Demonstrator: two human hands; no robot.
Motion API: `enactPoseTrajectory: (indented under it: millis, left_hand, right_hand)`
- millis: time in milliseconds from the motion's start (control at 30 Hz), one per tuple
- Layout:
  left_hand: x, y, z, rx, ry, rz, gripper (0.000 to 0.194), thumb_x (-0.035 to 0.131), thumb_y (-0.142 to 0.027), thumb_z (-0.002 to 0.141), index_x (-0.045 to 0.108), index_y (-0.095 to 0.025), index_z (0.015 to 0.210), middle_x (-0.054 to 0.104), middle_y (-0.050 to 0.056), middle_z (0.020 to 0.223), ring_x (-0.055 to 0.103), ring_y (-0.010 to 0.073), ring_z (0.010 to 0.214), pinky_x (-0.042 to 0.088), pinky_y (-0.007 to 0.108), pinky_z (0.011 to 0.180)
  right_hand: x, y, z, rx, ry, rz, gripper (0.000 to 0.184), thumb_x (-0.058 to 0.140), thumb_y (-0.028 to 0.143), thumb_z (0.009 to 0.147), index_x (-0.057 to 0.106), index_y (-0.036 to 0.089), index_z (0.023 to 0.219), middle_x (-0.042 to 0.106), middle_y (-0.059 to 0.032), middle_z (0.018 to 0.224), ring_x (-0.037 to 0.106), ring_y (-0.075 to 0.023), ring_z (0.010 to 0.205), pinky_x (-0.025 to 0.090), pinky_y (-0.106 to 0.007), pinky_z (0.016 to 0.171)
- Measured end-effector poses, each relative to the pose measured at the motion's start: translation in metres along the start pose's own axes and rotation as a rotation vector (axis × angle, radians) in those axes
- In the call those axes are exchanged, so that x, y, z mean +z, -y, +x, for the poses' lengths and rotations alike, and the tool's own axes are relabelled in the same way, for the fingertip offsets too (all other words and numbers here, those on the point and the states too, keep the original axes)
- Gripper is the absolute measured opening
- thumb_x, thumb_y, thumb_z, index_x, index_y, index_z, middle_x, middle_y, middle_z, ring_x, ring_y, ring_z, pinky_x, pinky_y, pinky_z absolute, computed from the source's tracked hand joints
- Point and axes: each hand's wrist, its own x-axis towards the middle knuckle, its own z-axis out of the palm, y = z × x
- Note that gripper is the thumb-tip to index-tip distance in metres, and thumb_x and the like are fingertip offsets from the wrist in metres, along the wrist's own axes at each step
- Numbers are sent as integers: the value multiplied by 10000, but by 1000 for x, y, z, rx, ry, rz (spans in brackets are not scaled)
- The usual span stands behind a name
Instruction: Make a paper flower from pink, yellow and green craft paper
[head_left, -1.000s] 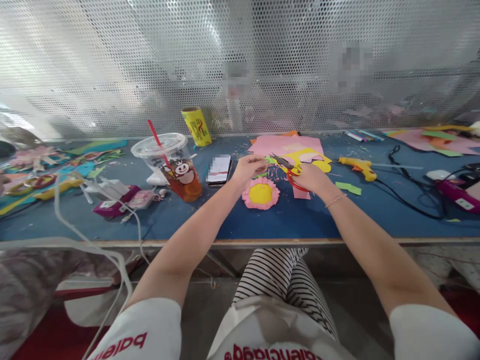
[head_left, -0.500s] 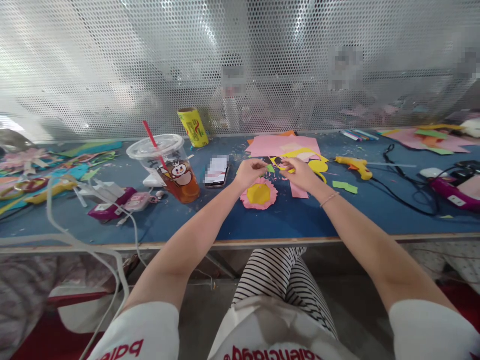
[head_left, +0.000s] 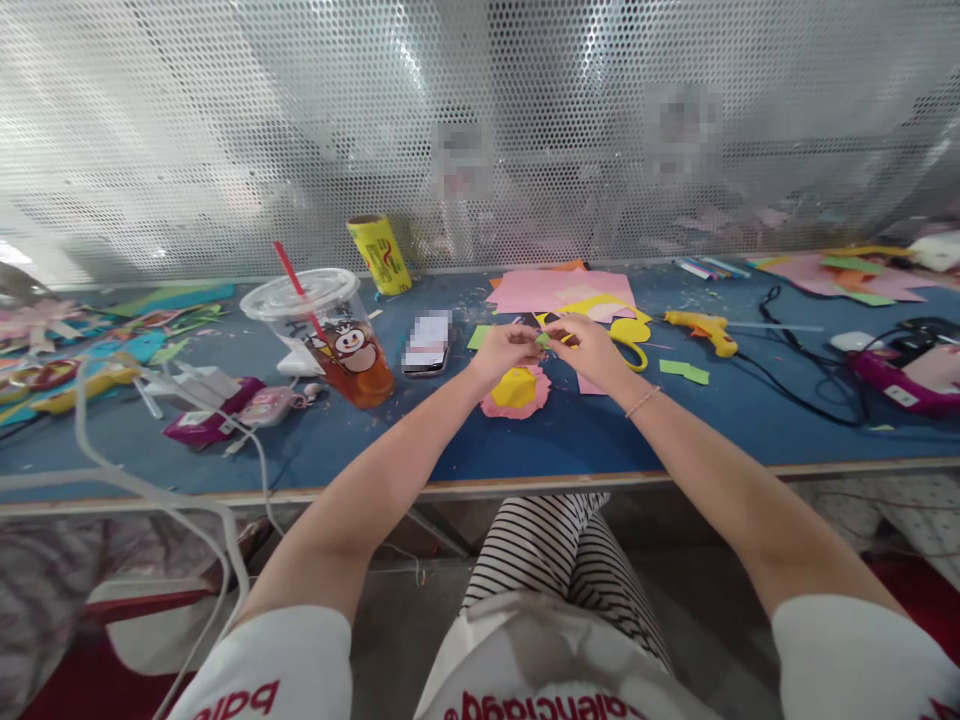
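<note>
My left hand [head_left: 506, 354] and my right hand [head_left: 591, 350] meet above the middle of the table, fingers pinched together. Between their fingertips is a small piece of green paper [head_left: 544, 341], partly covered by the fingers. Just below my left hand lies a paper flower with a ruffled pink edge [head_left: 534, 404] and a yellow centre [head_left: 513, 388]. A yellow scissors handle [head_left: 639, 356] shows to the right of my right hand. Another green paper piece [head_left: 478, 337] rests left of my left hand, and pink paper [head_left: 589, 384] sits under my right hand.
A lidded drink cup [head_left: 352, 350] with a red straw and a phone [head_left: 426, 343] stand left. Behind are a yellow tube [head_left: 380, 255] and pink sheets [head_left: 559, 291]. To the right lie green scraps [head_left: 684, 371] and a yellow glue gun [head_left: 703, 330] with its black cable.
My right hand has moved left to meet my left hand, and both now pinch the green paper piece. My left hand has come slightly lower over the flower's edge.
</note>
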Motion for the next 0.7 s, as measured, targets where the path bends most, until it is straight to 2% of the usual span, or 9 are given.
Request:
enactPoseTrajectory:
  millis: [133, 267, 500, 700]
  left_hand:
    - [0, 1, 0, -1, 3, -5, 189, 722, -128, 591, 628, -95, 752, 661, 34, 623, 645, 114, 592, 525, 237, 634]
    - [0, 2, 1, -18, 27, -71, 209, 725, -109, 582, 632, -97, 768, 672, 41, 652, 658, 125, 618, 533, 249, 661]
    - [3, -1, -1, -91, -3, -162, 185, 674, -23, 606, 627, -94, 771, 674, 47, 680, 654, 118, 602, 536, 296, 741]
    - [3, -3, -3, -57, -45, -196, 155, 641, -39, 651, 603, -95, 790, 670, 51, 658, 665, 133, 614, 543, 307, 751]
  right_hand:
    - [3, -1, 0, 28, -5, -22, 30, 620, 202, 753, 596, 190, 767, 593, -43, 813, 554, -173, 796, 480, -335, 722]
    - [1, -1, 0, 9, -9, -35, 81, 602, 189, 766, 558, 192, 698, 567, -33, 767, 538, -169, 788, 470, -326, 722]
    - [-2, -2, -1, -84, -14, -94, 45, 557, 180, 795, 553, 208, 761, 529, -51, 866, 532, -192, 878, 471, -356, 780]
    - [-1, -3, -2, -170, 46, -136, 60, 501, 165, 818, 541, 207, 803, 558, -59, 902, 522, -202, 926, 435, -367, 848]
